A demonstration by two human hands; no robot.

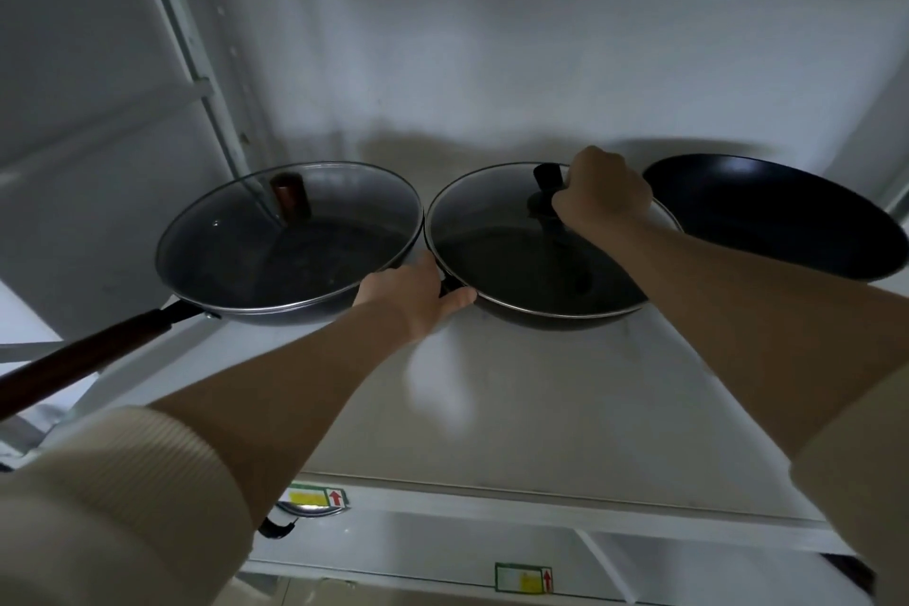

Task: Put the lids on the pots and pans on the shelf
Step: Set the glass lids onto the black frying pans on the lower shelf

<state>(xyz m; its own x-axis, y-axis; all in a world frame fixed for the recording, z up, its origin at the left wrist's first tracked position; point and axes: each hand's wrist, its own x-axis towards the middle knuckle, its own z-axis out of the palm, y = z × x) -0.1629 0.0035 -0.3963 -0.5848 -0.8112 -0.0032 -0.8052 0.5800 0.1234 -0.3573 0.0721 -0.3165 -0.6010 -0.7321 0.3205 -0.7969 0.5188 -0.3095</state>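
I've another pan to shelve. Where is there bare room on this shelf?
The shelf is bare in front, between the pans and its front edge. The back row is crowded: lidded left pan, middle pan under both hands, uncovered right pan, rims nearly touching.

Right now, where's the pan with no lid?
Head view, far right of the shelf: the uncovered pan sits just behind the right hand, beside the middle lidded pan.

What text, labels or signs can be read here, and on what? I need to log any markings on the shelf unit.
No words are legible.
Sticker on the shelf's front edge: yellow patch and red up arrow, print too blurred.
Sticker on the lower rail: same design, print too small.
Pans and lids: no markings visible.
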